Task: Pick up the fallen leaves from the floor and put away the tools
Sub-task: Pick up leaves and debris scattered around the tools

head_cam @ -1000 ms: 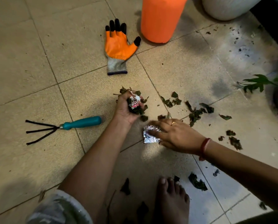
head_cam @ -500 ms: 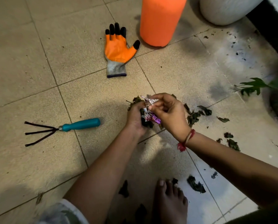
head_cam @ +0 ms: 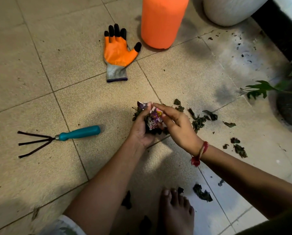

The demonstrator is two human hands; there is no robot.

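The widest open stretch of tiled floor (head_cam: pixel 23 65) lies on the left, broken only by the hand rake (head_cam: pixel 60 138) lying flat and, farther up, the glove (head_cam: pixel 118 53) just beside the upright orange canister (head_cam: pixel 160 21). The right side is hemmed in by a white pot (head_cam: pixel 230 9), a dark pot (head_cam: pixel 291 109) with a plant leaf (head_cam: pixel 259 89) reaching out low, and strewn leaves (head_cam: pixel 199 121). Both forearms and a bare foot (head_cam: pixel 174 212) fill the lower middle.
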